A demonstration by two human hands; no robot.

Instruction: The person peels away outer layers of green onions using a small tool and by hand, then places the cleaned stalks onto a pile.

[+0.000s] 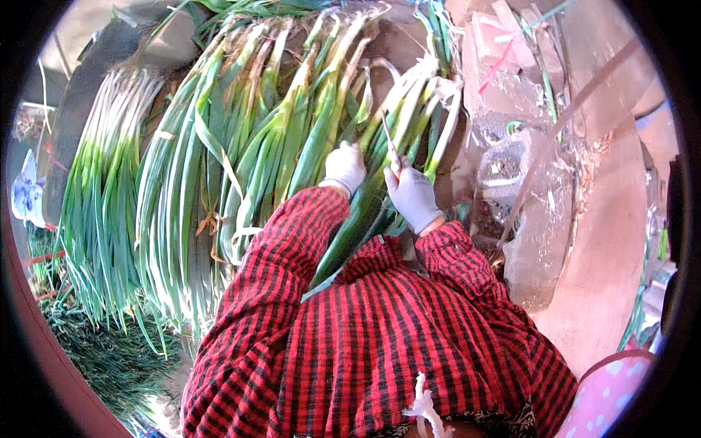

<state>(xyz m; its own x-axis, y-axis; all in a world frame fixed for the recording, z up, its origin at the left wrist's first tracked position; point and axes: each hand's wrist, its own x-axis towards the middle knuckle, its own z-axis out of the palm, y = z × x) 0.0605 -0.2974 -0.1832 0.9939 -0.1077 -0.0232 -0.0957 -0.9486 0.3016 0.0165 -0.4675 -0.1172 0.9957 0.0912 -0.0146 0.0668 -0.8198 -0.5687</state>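
Long green onions (274, 126) with pale root ends lie side by side before me, their leaves towards my body. My right hand (413, 194), in a white glove, grips a small knife (392, 147) with a thin blade and a reddish handle. The blade points away from me over thick green onions (408, 104) with whitened stems. Just left of the knife, my gloved left hand (344, 168) has its fingers curled in among the leaves. Whether a stalk is inside that fist is hidden.
At the left lies a bundle of thin scallions (109, 159) with white stems. A dark heap of greens (104, 350) sits below it. Bricks (498, 71) and a grey block (539, 235) stand at the right, and a thin rod (569, 117) slants across them.
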